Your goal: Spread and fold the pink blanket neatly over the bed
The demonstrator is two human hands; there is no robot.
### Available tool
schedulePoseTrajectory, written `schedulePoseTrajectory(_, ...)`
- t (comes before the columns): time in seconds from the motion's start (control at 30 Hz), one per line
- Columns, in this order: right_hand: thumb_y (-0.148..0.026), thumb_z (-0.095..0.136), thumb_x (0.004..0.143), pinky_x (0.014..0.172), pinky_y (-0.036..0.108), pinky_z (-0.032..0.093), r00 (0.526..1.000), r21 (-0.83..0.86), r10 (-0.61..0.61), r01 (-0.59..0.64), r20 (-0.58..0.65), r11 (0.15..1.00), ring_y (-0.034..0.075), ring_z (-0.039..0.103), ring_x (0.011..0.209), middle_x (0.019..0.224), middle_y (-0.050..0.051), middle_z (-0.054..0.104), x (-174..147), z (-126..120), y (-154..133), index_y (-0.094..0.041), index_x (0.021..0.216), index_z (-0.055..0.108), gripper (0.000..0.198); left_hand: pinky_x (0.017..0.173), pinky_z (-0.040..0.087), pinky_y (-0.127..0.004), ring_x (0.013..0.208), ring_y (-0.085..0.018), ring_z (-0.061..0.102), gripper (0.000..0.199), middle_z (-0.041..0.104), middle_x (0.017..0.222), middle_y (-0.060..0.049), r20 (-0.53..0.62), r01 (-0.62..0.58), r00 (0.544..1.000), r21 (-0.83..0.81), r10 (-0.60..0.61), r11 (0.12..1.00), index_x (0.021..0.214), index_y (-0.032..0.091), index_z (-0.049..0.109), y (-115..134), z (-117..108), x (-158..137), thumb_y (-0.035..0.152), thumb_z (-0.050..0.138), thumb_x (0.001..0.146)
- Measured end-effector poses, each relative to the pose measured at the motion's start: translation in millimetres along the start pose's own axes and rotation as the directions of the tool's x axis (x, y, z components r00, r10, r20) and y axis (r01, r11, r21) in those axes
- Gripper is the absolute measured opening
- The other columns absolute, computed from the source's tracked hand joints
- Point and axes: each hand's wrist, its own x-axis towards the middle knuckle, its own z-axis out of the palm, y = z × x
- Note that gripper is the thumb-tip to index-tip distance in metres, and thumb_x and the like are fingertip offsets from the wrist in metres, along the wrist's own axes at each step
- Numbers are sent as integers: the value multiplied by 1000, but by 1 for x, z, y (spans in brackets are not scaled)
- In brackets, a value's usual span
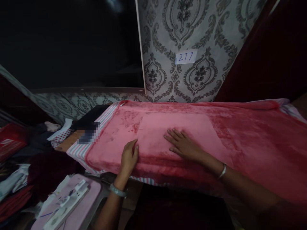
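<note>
A red-pink plush blanket [259,140] lies spread over a long surface below the wall, its striped underside [105,116] turned out along the left end. On it shows a smooth, paler pink rectangle [153,127]; I cannot tell whether this is a separate cloth or a brushed patch of the pile. My right hand [183,143] lies flat on the rectangle, palm down with fingers spread. At the rectangle's lower left corner rests my left hand [129,156], fingers loosely bent and the thumb apart, with nothing visible between them.
Behind the blanket stand a patterned wall [163,76] with a paper label [186,57] reading 277 and a large dark screen [72,44]. A pink lidded box [92,185] carrying a white power strip [68,207] is at lower left, beside heaped clothes [14,182] and a red bag [11,142].
</note>
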Motion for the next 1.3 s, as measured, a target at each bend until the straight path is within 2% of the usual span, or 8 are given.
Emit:
schedulePoseTrajectory(0.13, -49, 41, 106, 120, 60, 32, 1000, 74, -24, 23, 7, 997, 33, 36, 151, 162, 12, 41, 13, -15, 2, -27, 155, 49, 54, 110, 49, -50, 126, -28, 63, 42, 70, 131, -16, -44, -148, 987, 84, 152, 985, 130, 15, 65, 26, -3, 0, 32, 40, 102)
schedulePoseTrajectory(0.3, -32, 35, 108, 124, 55, 25, 990, 164, -139, 141, -23, 976, 24, 35, 152, 160, 5, 45, 67, -28, -9, -33, 155, 49, 49, 115, 42, -53, 137, -29, 55, 47, 62, 146, -14, 163, -473, 874, 70, 458, 878, 144, 21, 57, 63, 26, -20, 28, 48, 99)
schedulePoseTrajectory(0.43, -36, 42, 108, 126, 56, 19, 944, 158, -317, 301, 88, 940, 24, 21, 157, 166, 5, 35, 106, -13, -15, -33, 157, 44, 50, 118, 34, -60, 152, -36, 36, 62, 45, 161, -17, 122, -505, 863, 156, 491, 849, 153, 23, 48, 66, 49, -46, 33, 62, 93)
schedulePoseTrajectory(0.57, -52, 46, 105, 125, 60, 11, 897, 112, -421, 409, 135, 906, 27, 15, 158, 169, 6, 27, 134, -4, -3, -32, 161, 36, 60, 121, 29, -57, 156, -34, 28, 65, 39, 165, -14, 98, -486, 874, 172, 476, 857, 154, 25, 47, 62, 52, -56, 32, 63, 92)
schedulePoseTrajectory(0.77, -55, 38, 107, 123, 65, 14, 928, 75, -313, 304, 204, 950, 33, 12, 158, 171, 5, 21, 189, 0, 23, -33, 163, 32, 61, 121, 30, -55, 157, -33, 27, 62, 41, 165, -11, 112, -483, 875, 182, 470, 856, 150, 27, 53, 66, 48, -54, 34, 65, 89)
schedulePoseTrajectory(1.07, -52, 23, 109, 125, 59, 20, 963, 180, -27, -22, 269, 983, 29, 19, 158, 171, 4, 23, 247, 18, 38, -31, 162, 36, 58, 122, 29, -55, 157, -34, 27, 59, 42, 164, -11, 125, -484, 875, 176, 468, 857, 147, 27, 56, 62, 50, -55, 37, 65, 90)
schedulePoseTrajectory(1.17, -47, 21, 111, 125, 58, 21, 971, 177, 42, -85, 237, 980, 28, 19, 158, 170, 4, 25, 250, 16, 38, -28, 161, 37, 56, 123, 28, -55, 156, -34, 28, 58, 42, 163, -12, 89, -479, 878, 164, 470, 863, 145, 26, 58, 61, 54, -55, 39, 65, 89)
schedulePoseTrajectory(1.3, -40, 33, 111, 121, 50, 33, 996, 146, 56, -66, 67, 987, 27, 38, 150, 162, 11, 42, 248, 3, 31, -19, 158, 44, 52, 123, 27, -55, 155, -33, 30, 58, 43, 163, -12, 69, -456, 890, 158, 451, 876, 146, 28, 57, 61, 57, -54, 38, 66, 89)
